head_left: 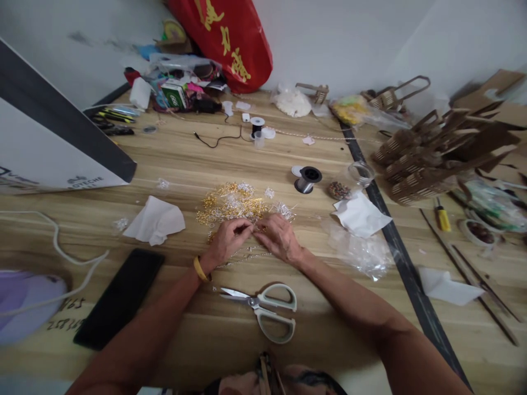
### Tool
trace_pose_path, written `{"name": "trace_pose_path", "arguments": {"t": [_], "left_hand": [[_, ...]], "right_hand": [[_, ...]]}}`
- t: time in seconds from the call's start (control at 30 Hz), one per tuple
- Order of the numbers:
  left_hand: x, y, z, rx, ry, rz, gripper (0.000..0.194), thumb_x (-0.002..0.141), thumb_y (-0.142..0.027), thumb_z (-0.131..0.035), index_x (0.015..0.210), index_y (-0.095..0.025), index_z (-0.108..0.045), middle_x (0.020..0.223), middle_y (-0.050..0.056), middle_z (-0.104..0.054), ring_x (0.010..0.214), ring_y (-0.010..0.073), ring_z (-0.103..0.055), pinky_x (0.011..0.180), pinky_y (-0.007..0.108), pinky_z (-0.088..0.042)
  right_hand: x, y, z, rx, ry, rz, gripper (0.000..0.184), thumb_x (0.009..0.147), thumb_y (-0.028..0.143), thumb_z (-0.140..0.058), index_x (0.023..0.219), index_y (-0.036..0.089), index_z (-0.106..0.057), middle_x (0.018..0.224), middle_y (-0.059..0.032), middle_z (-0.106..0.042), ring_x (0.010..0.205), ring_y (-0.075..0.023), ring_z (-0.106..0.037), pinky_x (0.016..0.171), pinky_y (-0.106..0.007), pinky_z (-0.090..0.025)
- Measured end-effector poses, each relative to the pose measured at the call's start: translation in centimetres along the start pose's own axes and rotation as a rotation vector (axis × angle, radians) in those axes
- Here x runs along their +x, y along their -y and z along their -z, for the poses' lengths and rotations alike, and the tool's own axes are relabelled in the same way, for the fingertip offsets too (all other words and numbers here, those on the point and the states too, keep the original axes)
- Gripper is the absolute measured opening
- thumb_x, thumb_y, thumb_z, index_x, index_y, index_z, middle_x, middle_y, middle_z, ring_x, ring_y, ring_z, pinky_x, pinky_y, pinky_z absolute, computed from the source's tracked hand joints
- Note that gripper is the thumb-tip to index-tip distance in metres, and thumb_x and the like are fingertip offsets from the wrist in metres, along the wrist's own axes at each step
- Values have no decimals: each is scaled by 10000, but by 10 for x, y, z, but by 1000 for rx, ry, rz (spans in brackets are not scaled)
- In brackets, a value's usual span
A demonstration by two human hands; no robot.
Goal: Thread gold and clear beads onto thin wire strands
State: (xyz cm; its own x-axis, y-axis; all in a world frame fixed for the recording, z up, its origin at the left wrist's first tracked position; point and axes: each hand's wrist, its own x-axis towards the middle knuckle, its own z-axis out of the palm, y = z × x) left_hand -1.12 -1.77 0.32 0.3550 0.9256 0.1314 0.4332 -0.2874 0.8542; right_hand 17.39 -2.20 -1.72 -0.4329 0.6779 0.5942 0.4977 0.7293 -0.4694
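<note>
Silver and thin, the chain (247,257) lies on the wood table (185,334), just on your side of your hands. One end of it runs up near your fingers, but I can't tell just where it stops. Your left hand (228,241) is bent in, with the thumb and finger tips pinched close. Your right hand (280,237) is curled too, its thumb and finger tips pinched close, right by the left ones. What sits in each pinch is too small to see, so I can't tell if it is chain or some tiny bit.

The chain looks very light and floppy. It should bend any way you like, but it won't stand up or push. It may slip, tangle or snap if you tug hard. Pinch it near its end, with just your tips, and let the rest lie flat so it doesn't twist.

Past your fingers is the heap of gold and silver bits (242,203). They look hard, smooth and small, so they may roll or stick together in a clump. Take one from the edge of the heap, not the middle, and hold it by its sides with a soft squeeze.

The scissors (263,310) lie nearer to you, blades a bit apart, and look stiff and much heavier. Hold them by the pale loops, well off the sharp tips. The spool (307,180) sits past your right hand; grab it by its dark rim.
</note>
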Motion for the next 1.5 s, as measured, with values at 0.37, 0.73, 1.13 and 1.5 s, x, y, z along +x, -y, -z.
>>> {"name": "trace_pose_path", "arguments": {"t": [0.37, 0.73, 1.13, 1.5], "left_hand": [[-2, 3, -1, 24, -4, -23, 203, 848, -260, -522, 714, -145, -622, 624, -6, -599, 606, 113, -531, 608, 216, -404], [-2, 2, 1, 17, -58, 21, 205, 845, -276, -526, 724, -151, -634, 640, -1, -621, 622, 123, -561, 631, 226, -430], [2, 14, 9, 207, -169, -152, 160, 861, -264, -544, 811, -162, -658, 793, 40, -682, 739, 152, -612, 714, 268, -464], [-1, 14, 10, 597, -49, -225, 127, 784, -293, -658, 826, -175, -681, 851, 59, -647, 863, 210, -558, 858, 373, -444]], "right_hand": [[0, -2, 2, -3, 12, 62, 119, 903, 209, -519, 1003, 203, -583, 887, -42, -671, 822, -166, -568, 854, -369, -457], [1, -2, 2, 7, -10, 44, 94, 904, 191, -498, 959, 192, -574, 883, -58, -637, 856, -173, -561, 872, -371, -458], [1, -8, 1, 150, -163, -194, 97, 903, 257, -503, 845, 206, -562, 796, -38, -619, 778, -168, -562, 758, -348, -462], [0, -9, 1, 204, -182, -270, 134, 910, 283, -485, 849, 206, -577, 808, -44, -609, 775, -172, -564, 736, -340, -470]]}}
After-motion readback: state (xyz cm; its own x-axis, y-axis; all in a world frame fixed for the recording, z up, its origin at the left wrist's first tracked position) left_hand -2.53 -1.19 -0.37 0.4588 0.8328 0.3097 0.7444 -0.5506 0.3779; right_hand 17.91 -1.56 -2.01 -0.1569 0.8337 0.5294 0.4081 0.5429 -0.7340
